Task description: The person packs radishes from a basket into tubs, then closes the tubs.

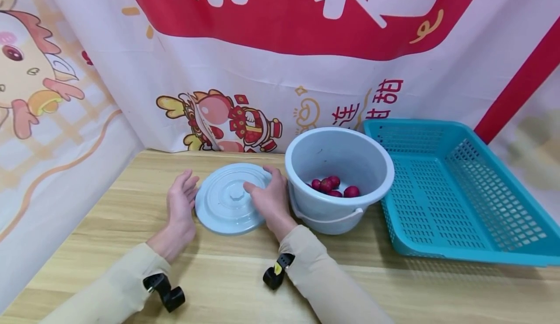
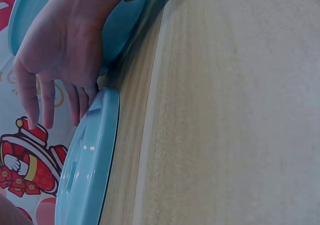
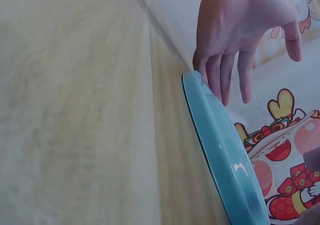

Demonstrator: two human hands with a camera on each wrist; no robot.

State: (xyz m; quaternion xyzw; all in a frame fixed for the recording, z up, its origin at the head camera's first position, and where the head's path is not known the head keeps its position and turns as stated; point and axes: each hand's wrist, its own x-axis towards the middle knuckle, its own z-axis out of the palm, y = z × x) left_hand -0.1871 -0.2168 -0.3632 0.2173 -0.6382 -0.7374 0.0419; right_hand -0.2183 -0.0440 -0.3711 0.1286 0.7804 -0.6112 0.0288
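Observation:
A round light-blue bucket lid (image 1: 232,200) with a small central knob lies on the wooden table. My left hand (image 1: 181,212) is just left of it, palm turned toward the lid and fingers loosely extended. On the other side, my right hand (image 1: 273,197) is at the lid's right edge, its thumb over the top; whether it touches the rim is hard to tell. In the left wrist view the right hand (image 2: 65,50) shows straight fingers beside the lid (image 2: 92,160). The right wrist view shows the left hand (image 3: 240,30) with its fingers extended too.
Right of the right hand stands a matching lidless bucket (image 1: 325,212), its handle hanging at the front. Several small dark-red round items (image 1: 325,185) lie inside. A teal perforated basket (image 1: 417,183) sits farther right. A printed cloth (image 1: 280,91) hangs behind the table.

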